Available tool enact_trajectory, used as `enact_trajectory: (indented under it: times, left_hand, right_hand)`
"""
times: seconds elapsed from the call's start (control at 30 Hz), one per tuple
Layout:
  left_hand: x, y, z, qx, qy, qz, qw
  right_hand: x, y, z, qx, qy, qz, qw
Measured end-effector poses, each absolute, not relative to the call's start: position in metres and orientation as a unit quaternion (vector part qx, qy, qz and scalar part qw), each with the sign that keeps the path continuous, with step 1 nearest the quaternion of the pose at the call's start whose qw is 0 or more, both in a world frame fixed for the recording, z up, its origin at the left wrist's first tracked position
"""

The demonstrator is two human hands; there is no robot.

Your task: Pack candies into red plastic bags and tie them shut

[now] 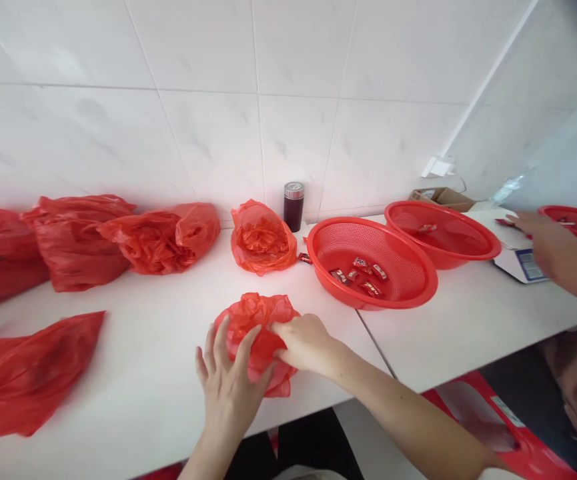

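A crumpled red plastic bag (pixel 261 307) lies on the white table right in front of me. My left hand (pixel 231 380) rests against its near left side with the fingers spread apart. From the right, my right hand (pixel 305 343) reaches onto the bag, its fingers bent and gripping the thin plastic; the fingertips are partly hidden in the folds. Beyond the bag, to the right, stands a red mesh basket (pixel 318 277) with several small wrapped candies (pixel 361 265) in it. One wrapped piece (pixel 305 258) lies outside, by the basket's left rim.
Several bunched red bags (pixel 161 237) line the wall on the left, with a flatter red bag (pixel 38 373) nearer. A dark tumbler (pixel 293 210) stands at the back. Rightward are a second basket (pixel 473 250), a scale (pixel 523 265) and a co-worker's arm (pixel 558 260).
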State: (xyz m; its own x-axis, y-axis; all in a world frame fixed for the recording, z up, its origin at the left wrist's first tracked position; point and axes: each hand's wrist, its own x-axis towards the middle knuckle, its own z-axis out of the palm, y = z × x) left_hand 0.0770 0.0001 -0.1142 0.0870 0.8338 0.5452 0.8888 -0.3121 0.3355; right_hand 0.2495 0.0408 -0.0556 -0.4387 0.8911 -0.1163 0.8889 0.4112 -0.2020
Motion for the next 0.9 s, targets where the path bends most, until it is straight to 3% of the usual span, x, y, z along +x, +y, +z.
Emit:
enact_trajectory:
  times: [0.23,0.4,0.47,0.63,0.77,0.83,0.9]
  left_hand:
    - [0.034,0.046,-0.129,-0.743,-0.624,-0.243,-0.025]
    - [0.012,0.044,-0.111,-0.724,-0.596,-0.245,-0.246]
    - [0.012,0.037,-0.106,-0.711,-0.591,-0.249,-0.287]
    - [0.048,0.019,-0.103,-0.721,-0.587,-0.355,-0.093]
    - [0.083,0.023,-0.112,-0.746,-0.57,-0.343,-0.005]
    - [0.087,0.031,-0.117,-0.744,-0.588,-0.316,-0.008]
    - [0.082,0.037,-0.12,-0.745,-0.597,-0.294,-0.047]
  right_hand:
    - [0.26,0.035,-0.068,-0.493,-0.854,0.151,-0.077]
    - [0.287,0.04,-0.058,-0.521,-0.836,0.136,-0.102]
    - [0.295,0.041,-0.055,-0.533,-0.828,0.125,-0.121]
    - [0.301,0.033,-0.042,-0.506,-0.846,0.114,-0.127]
    - [0.322,0.045,-0.013,-0.465,-0.863,0.198,0.029]
    - [0.348,0.068,0.003,-0.507,-0.826,0.215,0.12]
    - [0.383,0.097,0.013,-0.608,-0.758,0.193,0.134]
